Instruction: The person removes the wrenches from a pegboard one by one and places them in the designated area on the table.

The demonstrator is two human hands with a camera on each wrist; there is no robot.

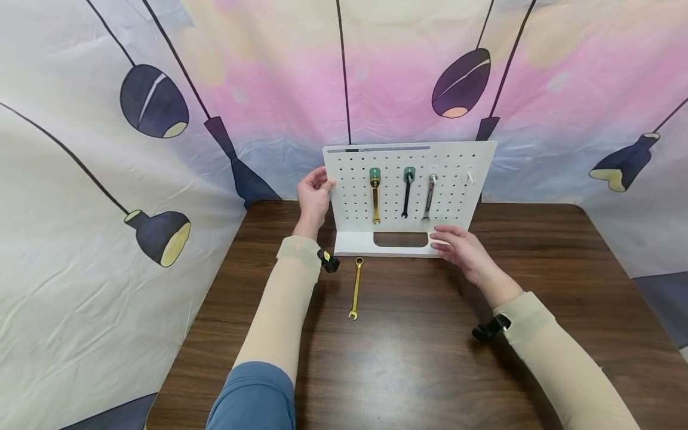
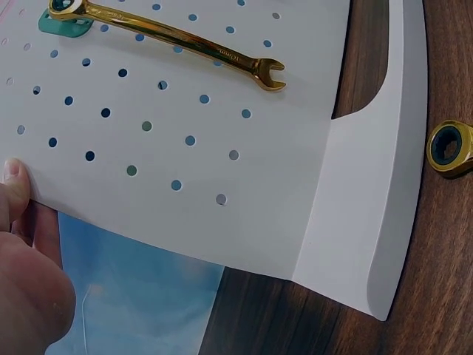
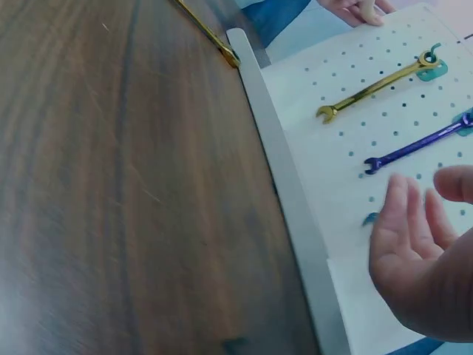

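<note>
A white pegboard [image 1: 352, 206] stands upright on the table. My left hand [image 1: 313, 194] pinches its left edge, thumb on the front and fingers behind, as the left wrist view also shows. Three wrenches hang on the board: a gold wrench [image 1: 375, 200], a dark wrench [image 1: 407, 197], purple in the right wrist view, and a silver wrench [image 1: 430, 197]. Another gold wrench [image 1: 356, 288] lies on the table before the board. Fingers loosely bent, my right hand [image 1: 462, 251] is at the board's lower right, holding nothing; whether it touches the board I cannot tell.
A hook [image 1: 470, 177] without a wrench sits at the board's right side. The board's base has a long cutout [image 1: 400, 239]. Behind the brown wooden table [image 1: 408, 358] hangs a cloth [image 1: 290, 77] printed with lamps.
</note>
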